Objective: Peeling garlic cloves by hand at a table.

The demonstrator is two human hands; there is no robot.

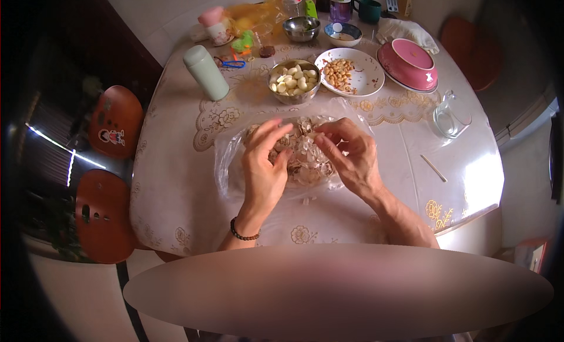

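My left hand [265,163] hovers over the left side of a clear plastic bag [225,176], its fingers apart and nothing seen between them. Papery garlic skins [308,163] fill the bag's open middle, with some whole-looking garlic among them partly hidden by my fingers. Over the right side of the skins, my right hand [350,154] pinches thumb and forefinger on what looks like a small pale piece of garlic skin [317,135]. Just beyond the bag stands a steel bowl [293,99] of peeled garlic cloves [293,79].
Behind are a white plate [370,75] with peanuts [339,75], an upturned pink bowl [405,68], a steel bowl [302,35] and a blue-white bowl [343,40]. A pale green flask [207,75] stands left; a glass jug [451,117] and thin stick [434,168] lie right.
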